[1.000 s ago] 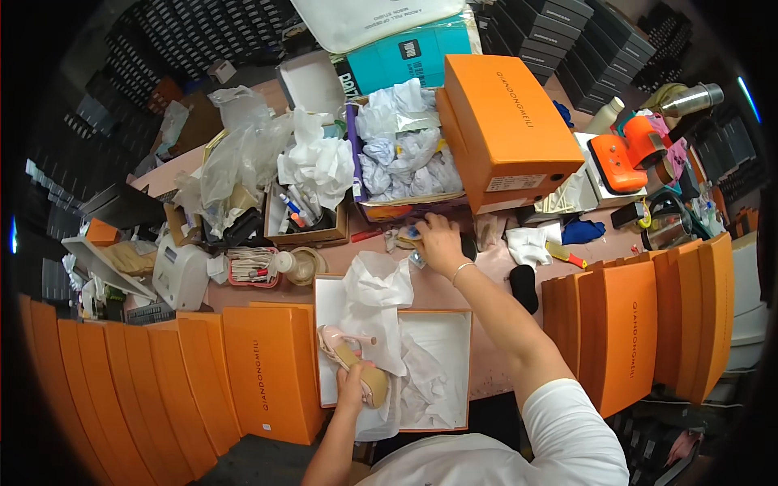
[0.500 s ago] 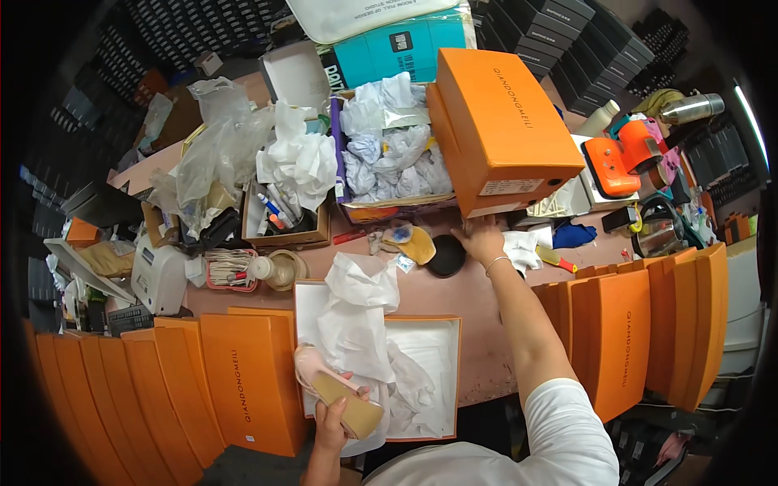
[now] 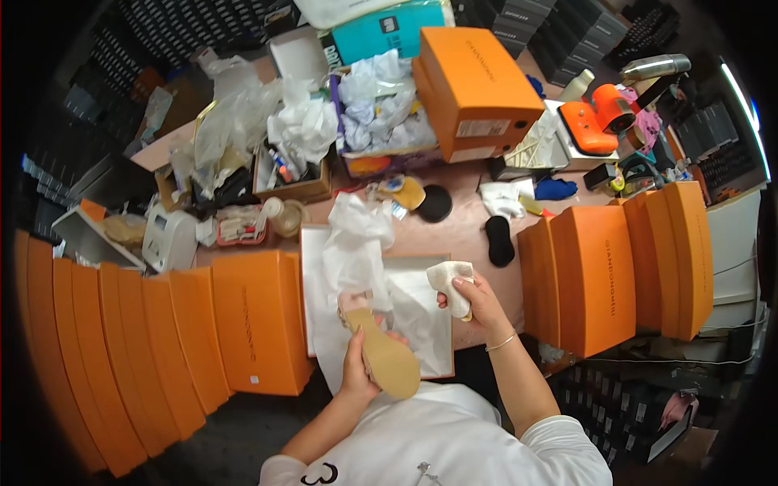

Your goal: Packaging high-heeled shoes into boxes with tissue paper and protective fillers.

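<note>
My left hand [image 3: 359,366] is closed around a pale pink sandal [image 3: 391,363], its tan sole turned up and its heel end pointing away from me. In my right hand [image 3: 483,304] is a folded off-white cloth [image 3: 450,282], pinched between thumb and fingers. The cloth is to the right of the sandal and apart from it. Both hands are over the near side of an open shoebox [image 3: 450,344] that holds white tissue paper [image 3: 356,235].
Orange shoeboxes [image 3: 258,324] stand in rows on the left, and more orange boxes [image 3: 598,279] on the right. At the back are an orange box stack [image 3: 478,89] and a carton of crumpled paper [image 3: 389,162]. A black round disc [image 3: 435,204] and a black oval thing [image 3: 500,241] lie on the table.
My right hand has come back from beside the black disc and now holds the cloth. The sandal has moved right, its sole turned further toward view. A black oval thing now shows on the table.
</note>
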`<state>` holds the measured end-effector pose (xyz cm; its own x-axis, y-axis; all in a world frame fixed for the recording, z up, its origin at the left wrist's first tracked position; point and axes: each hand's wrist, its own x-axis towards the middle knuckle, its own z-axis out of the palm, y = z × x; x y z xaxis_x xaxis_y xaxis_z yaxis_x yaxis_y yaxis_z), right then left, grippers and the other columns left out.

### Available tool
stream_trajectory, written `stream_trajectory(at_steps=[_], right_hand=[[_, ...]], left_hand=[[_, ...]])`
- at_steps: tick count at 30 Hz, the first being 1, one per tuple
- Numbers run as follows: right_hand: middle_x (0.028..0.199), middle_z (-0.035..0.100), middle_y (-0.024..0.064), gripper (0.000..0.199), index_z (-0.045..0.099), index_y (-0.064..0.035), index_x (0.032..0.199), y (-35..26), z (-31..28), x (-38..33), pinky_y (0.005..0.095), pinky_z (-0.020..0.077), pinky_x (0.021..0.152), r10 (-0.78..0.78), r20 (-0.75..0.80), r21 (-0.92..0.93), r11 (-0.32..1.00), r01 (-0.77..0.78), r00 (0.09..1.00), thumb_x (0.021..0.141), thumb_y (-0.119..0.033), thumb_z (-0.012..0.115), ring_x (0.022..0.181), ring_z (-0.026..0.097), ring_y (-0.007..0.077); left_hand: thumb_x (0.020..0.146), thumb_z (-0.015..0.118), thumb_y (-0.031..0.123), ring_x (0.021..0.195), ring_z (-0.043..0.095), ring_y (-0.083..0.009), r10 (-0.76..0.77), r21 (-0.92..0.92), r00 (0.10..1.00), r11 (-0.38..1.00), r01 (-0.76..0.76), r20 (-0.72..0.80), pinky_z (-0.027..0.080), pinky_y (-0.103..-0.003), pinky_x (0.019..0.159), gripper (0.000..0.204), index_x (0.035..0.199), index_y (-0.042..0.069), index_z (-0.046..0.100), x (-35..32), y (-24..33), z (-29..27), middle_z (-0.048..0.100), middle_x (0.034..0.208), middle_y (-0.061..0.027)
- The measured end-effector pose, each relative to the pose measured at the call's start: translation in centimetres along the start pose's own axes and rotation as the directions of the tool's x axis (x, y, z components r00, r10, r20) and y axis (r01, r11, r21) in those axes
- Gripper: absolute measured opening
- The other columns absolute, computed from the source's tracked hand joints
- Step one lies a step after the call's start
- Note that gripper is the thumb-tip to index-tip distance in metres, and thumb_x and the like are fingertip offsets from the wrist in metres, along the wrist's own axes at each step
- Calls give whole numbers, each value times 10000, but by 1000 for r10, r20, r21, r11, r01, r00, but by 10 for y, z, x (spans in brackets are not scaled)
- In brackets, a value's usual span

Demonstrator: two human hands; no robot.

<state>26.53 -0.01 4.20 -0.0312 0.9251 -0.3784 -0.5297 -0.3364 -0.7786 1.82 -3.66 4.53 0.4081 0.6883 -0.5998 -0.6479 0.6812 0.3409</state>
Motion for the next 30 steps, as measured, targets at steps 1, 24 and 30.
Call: stream_trajectory(at_steps=[1, 24, 30], right_hand=[[919, 628, 96, 260, 543, 3, 1138, 10, 13, -20, 316, 524, 727, -18, -16, -92, 996, 16, 1000, 927, -149, 535, 746, 616, 192], [788, 528, 49, 139, 561, -105, 851, 62, 125, -119, 355, 465, 515, -156, 673, -724, 56, 687, 723, 726, -84, 619, 640, 573, 244], [801, 523, 51, 113, 534, -91, 821, 57, 121, -115, 348, 486, 527, -236, 590, -794, 7, 608, 772, 741, -109, 612, 703, 600, 244]], left_hand=[[945, 438, 432, 998, 594, -314, -13, -47, 999, 999, 11, -43, 476, -455, 879, 501, 1300, 84, 387, -4, 0, 4, 609, 977, -135], [834, 515, 474, 963, 574, -316, -184, -143, 976, 976, 166, -118, 467, -432, 877, 547, 1166, 42, 469, -36, -40, -49, 561, 960, -130], [817, 529, 484, 947, 575, -292, -139, -151, 982, 981, 120, -125, 463, -403, 896, 613, 1206, 14, 466, -30, -33, -43, 569, 959, -124]])
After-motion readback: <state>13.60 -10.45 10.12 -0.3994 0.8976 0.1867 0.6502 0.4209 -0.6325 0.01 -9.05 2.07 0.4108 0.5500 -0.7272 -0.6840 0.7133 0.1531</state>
